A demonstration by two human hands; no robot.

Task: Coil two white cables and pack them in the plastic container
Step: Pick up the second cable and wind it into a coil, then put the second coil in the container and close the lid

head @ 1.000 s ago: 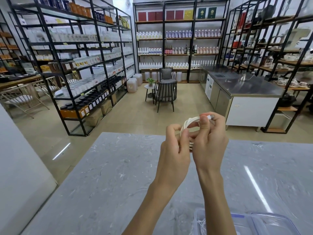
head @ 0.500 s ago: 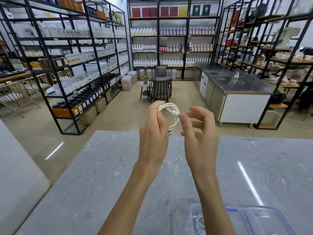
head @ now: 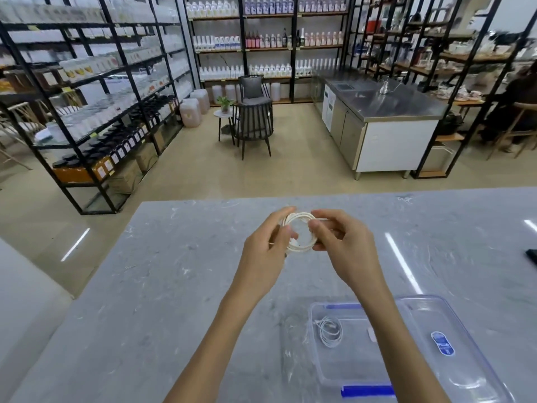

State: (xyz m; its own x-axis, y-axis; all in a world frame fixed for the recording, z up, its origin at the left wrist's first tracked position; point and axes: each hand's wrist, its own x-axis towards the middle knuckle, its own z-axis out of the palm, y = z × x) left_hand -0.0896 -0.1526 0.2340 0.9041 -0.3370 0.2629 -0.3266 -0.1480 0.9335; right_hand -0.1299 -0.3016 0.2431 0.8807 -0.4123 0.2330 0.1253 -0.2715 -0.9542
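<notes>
Both hands' fingers (head: 286,229) pinch a coiled white cable (head: 300,232) above the table (head: 145,286), plastic container (head: 343,382) nearby.

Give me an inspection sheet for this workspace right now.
Surface: grey marble-look table, mostly bare.
Job's things: clear plastic container open, with its lid beside it.
Clutter: dark object at the right edge, cannot tell what.
Grippers: left hand and right hand both grip the coiled white cable above the table.
Cables: second white cable coiled inside the container.
Surroundings: stocked shelves, chairs, steel counter.
</notes>
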